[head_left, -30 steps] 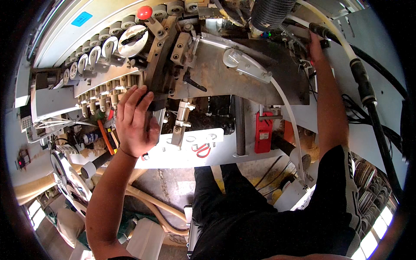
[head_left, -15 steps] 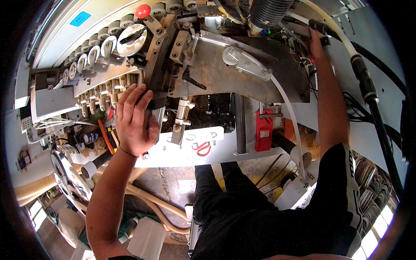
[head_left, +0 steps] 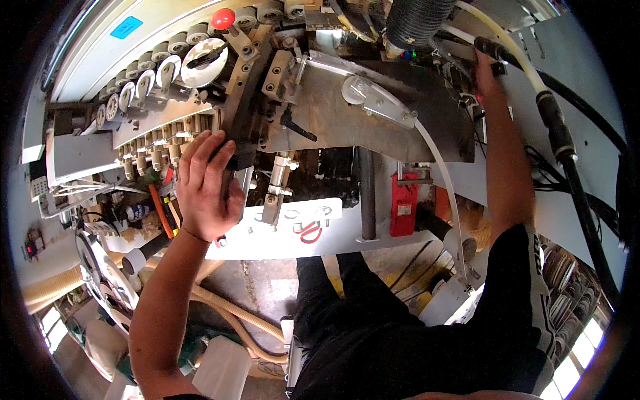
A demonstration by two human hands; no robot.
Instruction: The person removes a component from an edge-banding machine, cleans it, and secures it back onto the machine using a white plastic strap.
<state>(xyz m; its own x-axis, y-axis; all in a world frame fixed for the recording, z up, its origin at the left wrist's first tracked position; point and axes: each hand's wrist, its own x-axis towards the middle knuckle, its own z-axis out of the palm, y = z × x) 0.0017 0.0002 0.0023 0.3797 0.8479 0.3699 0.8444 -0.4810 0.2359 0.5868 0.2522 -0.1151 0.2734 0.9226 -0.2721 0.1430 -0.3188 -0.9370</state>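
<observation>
My left hand (head_left: 208, 190) lies against the lower end of a dark metal beam (head_left: 241, 127) on the machine. Its fingers are stretched over the beam's edge and the thumb stands apart. At the far right, my right hand (head_left: 490, 80) reaches behind a flat metal plate (head_left: 407, 100), near wiring and hoses; its fingers are mostly hidden in shadow. Between the hands, a clear-covered pulley arm (head_left: 380, 100) sits on the plate, with a pale strip (head_left: 443, 167) running down from it. A black clamping lever (head_left: 297, 125) is nearer my left hand.
A red-knobbed lever (head_left: 223, 20) and a row of rollers (head_left: 160, 52) stand at the far left. A red box (head_left: 403, 207) hangs below the plate. A black ribbed hose (head_left: 417, 23) and a thick cable (head_left: 560, 127) cross the right side. Beige hoses (head_left: 240, 310) lie below.
The whole view has shifted slightly. My left hand stays at the beam's end; my right hand remains behind the plate, its position barely different.
</observation>
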